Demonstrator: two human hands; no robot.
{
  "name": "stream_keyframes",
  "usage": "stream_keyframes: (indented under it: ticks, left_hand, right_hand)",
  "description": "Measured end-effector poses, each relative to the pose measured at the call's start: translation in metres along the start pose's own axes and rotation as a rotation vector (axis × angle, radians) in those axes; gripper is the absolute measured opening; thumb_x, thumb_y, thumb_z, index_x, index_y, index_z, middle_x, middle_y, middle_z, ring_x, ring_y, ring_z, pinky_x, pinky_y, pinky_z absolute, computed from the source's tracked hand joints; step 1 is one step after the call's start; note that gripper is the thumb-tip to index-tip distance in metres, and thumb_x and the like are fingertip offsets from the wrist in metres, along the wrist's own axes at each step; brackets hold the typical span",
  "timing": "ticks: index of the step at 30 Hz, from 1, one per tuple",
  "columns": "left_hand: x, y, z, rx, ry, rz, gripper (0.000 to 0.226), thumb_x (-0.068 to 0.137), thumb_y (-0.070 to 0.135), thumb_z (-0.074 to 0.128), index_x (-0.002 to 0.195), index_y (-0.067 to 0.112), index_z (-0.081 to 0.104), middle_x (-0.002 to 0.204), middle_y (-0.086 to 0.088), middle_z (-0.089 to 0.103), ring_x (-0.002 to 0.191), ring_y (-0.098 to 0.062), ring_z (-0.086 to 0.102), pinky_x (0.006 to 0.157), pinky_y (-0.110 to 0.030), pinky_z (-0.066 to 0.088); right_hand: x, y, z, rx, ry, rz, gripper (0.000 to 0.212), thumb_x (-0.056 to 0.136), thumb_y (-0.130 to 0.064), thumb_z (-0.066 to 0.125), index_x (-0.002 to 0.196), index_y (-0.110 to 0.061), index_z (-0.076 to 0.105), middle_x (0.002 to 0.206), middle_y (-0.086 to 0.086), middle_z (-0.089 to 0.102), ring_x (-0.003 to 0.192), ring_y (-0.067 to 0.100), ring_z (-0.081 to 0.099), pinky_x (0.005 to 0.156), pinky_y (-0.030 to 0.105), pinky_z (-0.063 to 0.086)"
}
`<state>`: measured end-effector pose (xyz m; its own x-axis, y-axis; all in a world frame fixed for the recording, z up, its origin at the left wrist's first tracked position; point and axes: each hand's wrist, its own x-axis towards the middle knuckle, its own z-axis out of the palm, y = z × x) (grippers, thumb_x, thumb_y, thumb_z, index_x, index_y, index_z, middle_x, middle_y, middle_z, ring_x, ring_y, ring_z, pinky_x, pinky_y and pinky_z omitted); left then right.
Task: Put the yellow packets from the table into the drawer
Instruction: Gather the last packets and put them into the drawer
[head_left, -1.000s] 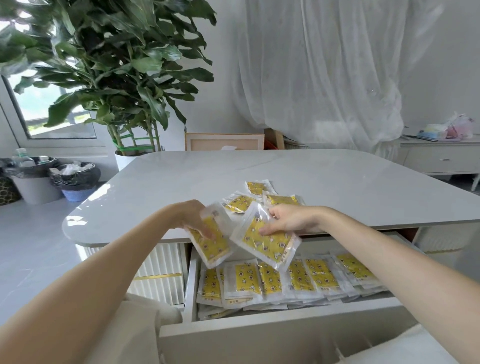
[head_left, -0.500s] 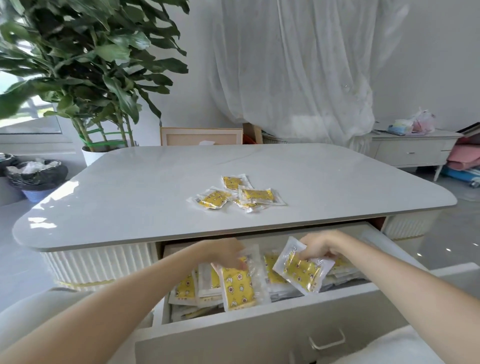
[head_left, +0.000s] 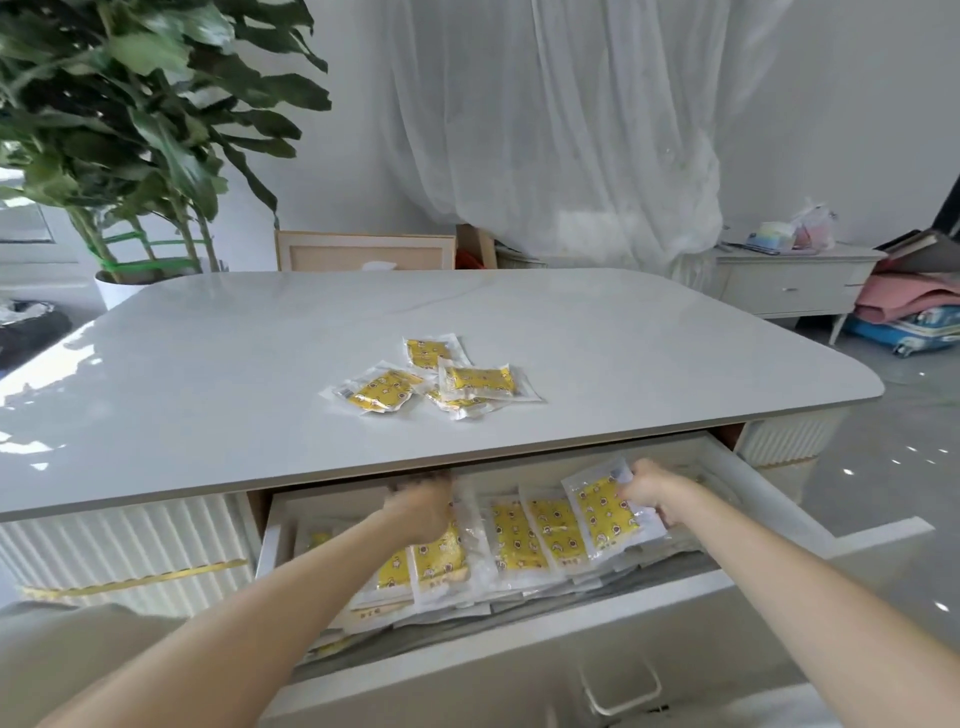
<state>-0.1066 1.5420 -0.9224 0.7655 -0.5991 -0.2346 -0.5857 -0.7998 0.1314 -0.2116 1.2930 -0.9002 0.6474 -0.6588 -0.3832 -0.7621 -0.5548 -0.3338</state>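
Several yellow packets in clear wrap (head_left: 431, 382) lie in a loose cluster on the white table (head_left: 208, 374). Below its front edge the drawer (head_left: 763, 488) stands pulled out, lined with more yellow packets (head_left: 514, 535). My right hand (head_left: 654, 491) is inside the drawer at the right, pinching the upper edge of a yellow packet (head_left: 605, 512) that leans on the row. My left hand (head_left: 423, 506), blurred, is deep in the drawer's left part on top of a yellow packet (head_left: 441, 558); its grip on that packet is hidden.
A large potted plant (head_left: 130, 156) stands behind the table at the left. A framed board (head_left: 363, 252) and a white curtain are at the back. A low white cabinet (head_left: 789, 280) with bags on it and folded cloth are at the right.
Both hands have moved farther into the drawer, lowering their packets onto the rows. The right packet now leans on the row at the right; the left one lies among the packets.
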Motion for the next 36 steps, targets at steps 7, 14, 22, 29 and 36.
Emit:
stream_keyframes:
  ticks: [7, 14, 22, 29, 36]
  left_hand:
    - [-0.019, 0.013, -0.001, 0.157, 0.236, 0.132, 0.049, 0.094, 0.023, 0.048, 0.141, 0.016, 0.034, 0.143, -0.009, 0.037, 0.131, -0.029, 0.034, 0.105, -0.041, 0.033]
    - [-0.043, 0.013, 0.01, 0.254, -0.174, 0.334, 0.089, 0.078, 0.049, 0.068, 0.149, 0.032, 0.016, 0.156, -0.004, 0.009, 0.143, -0.031, 0.01, 0.111, -0.055, 0.024]
    - [-0.036, 0.01, 0.015, 0.277, -0.163, 0.309, 0.085, 0.085, 0.039, 0.065, 0.151, 0.023, 0.014, 0.16, -0.008, 0.004, 0.145, -0.032, 0.013, 0.112, -0.051, 0.031]
    - [-0.043, 0.012, 0.005, 0.246, -0.158, 0.317, 0.086, 0.086, 0.047, 0.06, 0.152, 0.022, 0.011, 0.16, -0.004, 0.009, 0.146, -0.028, 0.016, 0.113, -0.049, 0.028]
    - [-0.068, 0.015, -0.042, 0.187, -0.107, 0.339, 0.046, 0.093, 0.045, 0.049, 0.135, 0.026, 0.048, 0.137, 0.005, 0.051, 0.125, -0.017, 0.048, 0.102, -0.037, 0.043]
  right_hand:
    - [-0.012, -0.002, -0.003, -0.143, -0.095, -0.165, 0.092, 0.078, -0.025, 0.075, 0.151, -0.019, 0.019, 0.152, 0.009, 0.032, 0.134, 0.027, 0.041, 0.107, 0.038, 0.04]
    - [-0.033, -0.01, 0.015, -0.664, -0.317, -0.347, 0.097, 0.081, -0.024, 0.073, 0.153, -0.032, 0.009, 0.161, 0.002, -0.002, 0.148, 0.026, 0.006, 0.118, 0.046, 0.019]
    - [-0.037, -0.001, 0.025, -0.694, -0.179, -0.352, 0.097, 0.086, 0.013, 0.053, 0.152, -0.037, 0.003, 0.161, -0.003, -0.011, 0.148, 0.026, 0.006, 0.111, 0.032, 0.036]
    - [-0.051, -0.013, 0.015, -0.75, -0.107, -0.449, 0.086, 0.085, 0.008, 0.058, 0.151, -0.032, 0.021, 0.159, 0.002, 0.019, 0.139, 0.026, 0.034, 0.103, 0.034, 0.042]
    - [-0.103, -0.057, -0.022, -0.486, -0.178, -0.649, 0.033, 0.091, -0.03, 0.06, 0.124, -0.025, 0.061, 0.118, -0.003, 0.061, 0.102, 0.013, 0.058, 0.089, 0.027, 0.047]
